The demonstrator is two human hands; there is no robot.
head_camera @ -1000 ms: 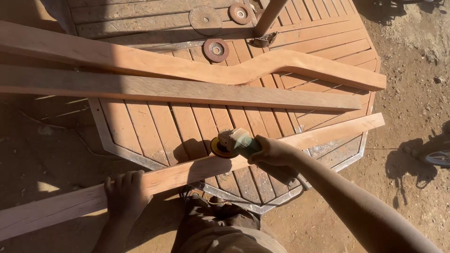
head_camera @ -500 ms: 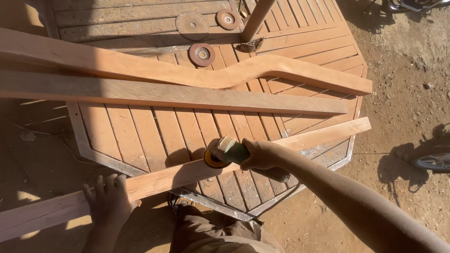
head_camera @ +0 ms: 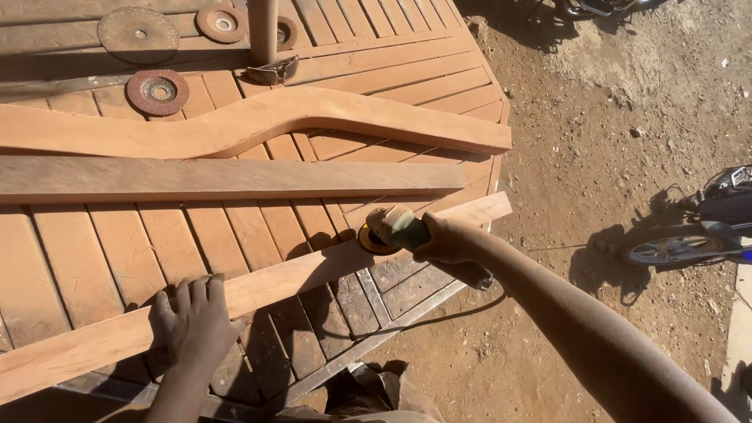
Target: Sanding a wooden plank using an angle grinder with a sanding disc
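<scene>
My right hand covers the grinder's grip, and its disc is mostly hidden under the body. The plank under my left hand runs off the left edge. At far right, the motorbike is cut off by the edge.

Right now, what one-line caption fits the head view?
Right hand runs an angle grinder along a wooden plank that the left hand presses onto a slatted wooden table.
</scene>
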